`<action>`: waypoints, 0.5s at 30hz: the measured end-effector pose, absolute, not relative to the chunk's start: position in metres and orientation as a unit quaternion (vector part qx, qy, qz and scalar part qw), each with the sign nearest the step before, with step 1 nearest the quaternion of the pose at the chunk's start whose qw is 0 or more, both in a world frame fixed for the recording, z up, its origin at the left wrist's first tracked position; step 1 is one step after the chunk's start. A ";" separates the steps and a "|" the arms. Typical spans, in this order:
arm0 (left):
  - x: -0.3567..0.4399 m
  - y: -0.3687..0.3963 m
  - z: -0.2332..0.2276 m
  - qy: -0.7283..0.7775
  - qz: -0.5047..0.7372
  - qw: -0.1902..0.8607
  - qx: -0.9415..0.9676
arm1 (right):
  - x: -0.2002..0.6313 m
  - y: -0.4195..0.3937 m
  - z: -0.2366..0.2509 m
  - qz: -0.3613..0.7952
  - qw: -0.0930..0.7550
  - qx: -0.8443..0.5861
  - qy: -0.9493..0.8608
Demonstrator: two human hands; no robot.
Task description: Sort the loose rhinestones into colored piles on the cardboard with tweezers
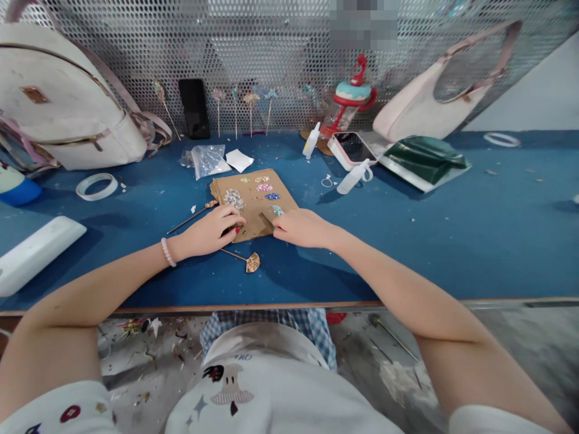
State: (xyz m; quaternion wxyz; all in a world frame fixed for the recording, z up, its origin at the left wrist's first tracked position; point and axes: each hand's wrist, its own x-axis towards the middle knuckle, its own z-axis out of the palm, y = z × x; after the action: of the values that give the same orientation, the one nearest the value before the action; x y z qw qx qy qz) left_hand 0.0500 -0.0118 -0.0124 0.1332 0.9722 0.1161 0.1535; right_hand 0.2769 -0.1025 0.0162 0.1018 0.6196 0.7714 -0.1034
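A brown cardboard sheet (253, 202) lies on the blue table (452, 229), and both hands meet at its near edge. The left hand (212, 230) rests on the sheet's near left corner with its fingers curled in over something small and dark — what it is cannot be told. The right hand (301, 228) lies just right of the sheet's near edge, its fingers pinched narrow around a thin stick-like tool (266, 220) whose tip points onto the cardboard.

On the sheet sit small heaps of beads (234, 198), a silvery one on the left and coloured ones toward the far side. A hairpin with a fan-shaped end (248, 261) lies just in front of the sheet, close under the left hand; another pin (192, 216) lies off the sheet's left side.

Beyond the sheet are a clear plastic bag (208, 160) and a scrap of white paper (239, 160). To its far right stand a small glue bottle (311, 140) and a phone in a white case (350, 148). Far left of it lies a roll of tape (96, 186), with a white backpack (67, 102) behind — against the perforated wall.
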 end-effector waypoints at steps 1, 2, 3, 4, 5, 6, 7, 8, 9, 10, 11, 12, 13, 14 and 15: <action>0.050 -0.012 -0.012 0.117 0.154 0.133 0.972 | 0.279 -0.103 0.016 -0.101 0.106 0.626 0.766; 0.050 -0.012 -0.012 0.118 0.154 0.133 0.972 | 0.281 -0.104 0.016 -0.097 0.108 0.632 0.761; 0.050 -0.013 -0.012 0.119 0.155 0.133 0.972 | 0.283 -0.105 0.015 -0.094 0.108 0.638 0.757; 0.050 -0.013 -0.012 0.119 0.155 0.132 0.972 | 0.286 -0.106 0.015 -0.093 0.107 0.642 0.754; 0.050 -0.013 -0.011 0.118 0.157 0.131 0.972 | 0.288 -0.107 0.014 -0.092 0.105 0.645 0.751; 0.050 -0.013 -0.011 0.115 0.159 0.129 0.972 | 0.290 -0.107 0.014 -0.093 0.101 0.648 0.749; 0.050 -0.013 -0.011 0.113 0.160 0.128 0.972 | 0.291 -0.107 0.013 -0.095 0.096 0.651 0.747; 0.050 -0.013 -0.011 0.111 0.161 0.127 0.972 | 0.292 -0.107 0.013 -0.097 0.089 0.653 0.745; 0.050 -0.013 -0.011 0.110 0.161 0.127 0.973 | 0.292 -0.107 0.012 -0.099 0.084 0.655 0.745; 0.050 -0.013 -0.012 0.110 0.161 0.126 0.973 | 0.292 -0.106 0.012 -0.100 0.079 0.655 0.745; 0.050 -0.013 -0.012 0.110 0.160 0.126 0.973 | 0.291 -0.106 0.011 -0.101 0.076 0.654 0.746; 0.050 -0.013 -0.012 0.110 0.159 0.125 0.973 | 0.291 -0.105 0.010 -0.100 0.075 0.651 0.749; 0.050 -0.012 -0.012 0.111 0.160 0.124 0.973 | 0.290 -0.105 0.010 -0.100 0.074 0.649 0.750; 0.050 -0.012 -0.012 0.111 0.161 0.124 0.973 | 0.290 -0.104 0.009 -0.099 0.073 0.649 0.751; 0.050 -0.013 -0.012 0.111 0.161 0.123 0.973 | 0.290 -0.104 0.009 -0.098 0.072 0.651 0.749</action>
State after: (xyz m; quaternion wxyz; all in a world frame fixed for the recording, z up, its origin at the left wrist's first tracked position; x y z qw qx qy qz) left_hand 0.0499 -0.0125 -0.0115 0.1234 0.9728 0.1114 0.1611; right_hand 0.2899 -0.1041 0.0091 0.0717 0.6509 0.7494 -0.0980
